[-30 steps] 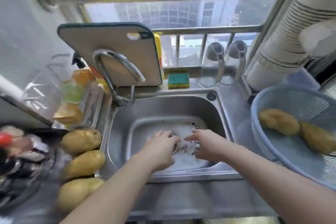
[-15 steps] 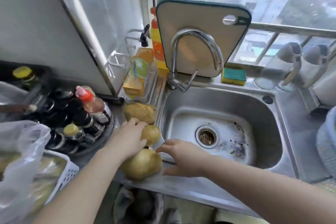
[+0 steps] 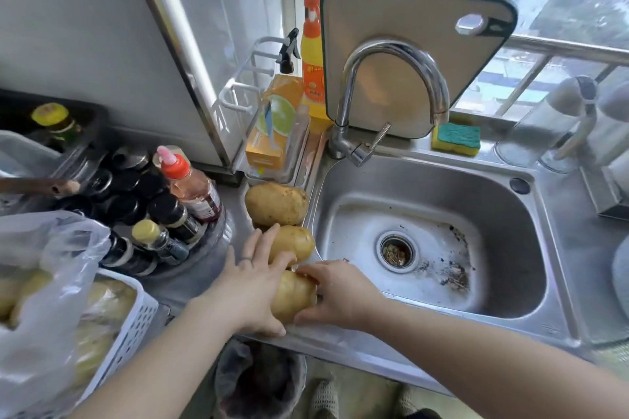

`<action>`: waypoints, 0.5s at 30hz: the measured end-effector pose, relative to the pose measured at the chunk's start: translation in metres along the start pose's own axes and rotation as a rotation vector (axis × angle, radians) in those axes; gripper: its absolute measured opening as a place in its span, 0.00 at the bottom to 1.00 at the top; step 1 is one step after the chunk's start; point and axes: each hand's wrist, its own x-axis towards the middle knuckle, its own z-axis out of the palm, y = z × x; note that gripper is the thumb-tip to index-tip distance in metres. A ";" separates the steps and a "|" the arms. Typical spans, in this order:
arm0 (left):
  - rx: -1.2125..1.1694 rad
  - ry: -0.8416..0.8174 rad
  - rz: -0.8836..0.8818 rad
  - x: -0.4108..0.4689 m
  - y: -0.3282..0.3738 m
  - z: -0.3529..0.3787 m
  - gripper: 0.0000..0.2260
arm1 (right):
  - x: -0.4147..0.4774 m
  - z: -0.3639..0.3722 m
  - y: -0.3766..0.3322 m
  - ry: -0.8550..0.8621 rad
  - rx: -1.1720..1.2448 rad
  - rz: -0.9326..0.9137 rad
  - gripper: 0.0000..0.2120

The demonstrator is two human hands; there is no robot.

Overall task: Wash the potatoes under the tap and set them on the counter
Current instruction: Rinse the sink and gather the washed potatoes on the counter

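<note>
I have both hands down at the front left corner of the sink (image 3: 510,214), on the narrow strip of steel counter (image 3: 218,269) beside it. The near potato (image 3: 294,296) lies on that strip at the sink's rim, clasped between my hands. My left hand (image 3: 252,286) covers its left side, with the thumb hooked under the potato's near end. Its fingers (image 3: 269,241) stretch forward, fairly spread, and their tips lie on the left side of the middle potato (image 3: 297,243). My right hand (image 3: 335,296) takes the near potato from the sink side, fingers curled over its top and thumb tucked against its lower edge. The middle potato sits just behind the near one and touches it. The far potato (image 3: 276,203) rests behind that, so the three run in a row along the sink's left rim. The tap (image 3: 394,51) arches over the back of the basin in front of a cutting board (image 3: 408,10) that stands against the window. A green and yellow sponge (image 3: 457,138) lies on the ledge to its right. Dark scraps are scattered on the basin floor around the drain strainer (image 3: 396,252). To my left are a cluster of sauce bottles (image 3: 163,211) and a white basket (image 3: 132,316) with a plastic bag (image 3: 41,282) over it.
</note>
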 end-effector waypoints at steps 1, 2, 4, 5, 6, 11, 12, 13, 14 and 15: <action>0.025 0.031 0.014 0.000 0.001 0.002 0.44 | 0.000 -0.003 0.001 -0.001 0.058 0.010 0.33; 0.046 0.066 0.026 0.000 0.002 0.004 0.42 | 0.000 -0.005 0.002 0.000 0.108 0.015 0.31; 0.086 0.133 0.036 0.002 0.003 0.006 0.40 | 0.000 -0.011 0.005 -0.001 0.176 0.034 0.27; 0.101 0.161 0.038 0.003 0.003 0.007 0.39 | 0.000 -0.015 0.007 -0.008 0.192 0.045 0.26; 0.110 0.182 0.039 0.004 0.004 0.008 0.39 | 0.000 -0.017 0.008 -0.018 0.200 0.051 0.25; 0.100 0.263 0.064 0.006 0.006 0.017 0.39 | -0.001 -0.021 0.007 -0.051 0.217 0.075 0.26; 0.087 0.268 0.064 0.007 0.006 0.018 0.39 | -0.001 -0.021 0.007 -0.057 0.225 0.086 0.26; 0.077 0.263 0.063 0.008 0.006 0.017 0.38 | -0.001 -0.021 0.007 -0.066 0.235 0.097 0.26; 0.071 0.252 0.063 0.009 0.007 0.016 0.38 | -0.001 -0.022 0.007 -0.081 0.243 0.105 0.26; 0.067 0.243 0.066 0.010 0.008 0.015 0.37 | 0.000 -0.023 0.007 -0.104 0.247 0.111 0.26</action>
